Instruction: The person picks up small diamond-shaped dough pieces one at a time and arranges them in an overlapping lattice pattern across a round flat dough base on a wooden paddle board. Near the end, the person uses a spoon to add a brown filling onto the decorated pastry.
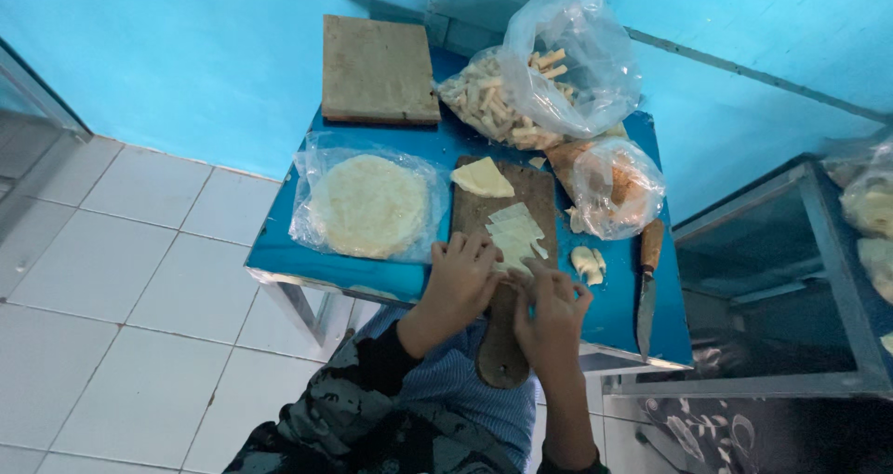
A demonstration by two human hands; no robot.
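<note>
Bag w/ dough sticks

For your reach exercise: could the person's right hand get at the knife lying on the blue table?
Probably yes. The right hand is beside the knife, which lies alone at the table edge with nothing between them.

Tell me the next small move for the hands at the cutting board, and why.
Probably lift one pale sheet off the stack with the right hand. Both hands sit at the stack's near edge on the wooden board, the left hand steadying it, and the knife lies untouched on the blue table.
</note>
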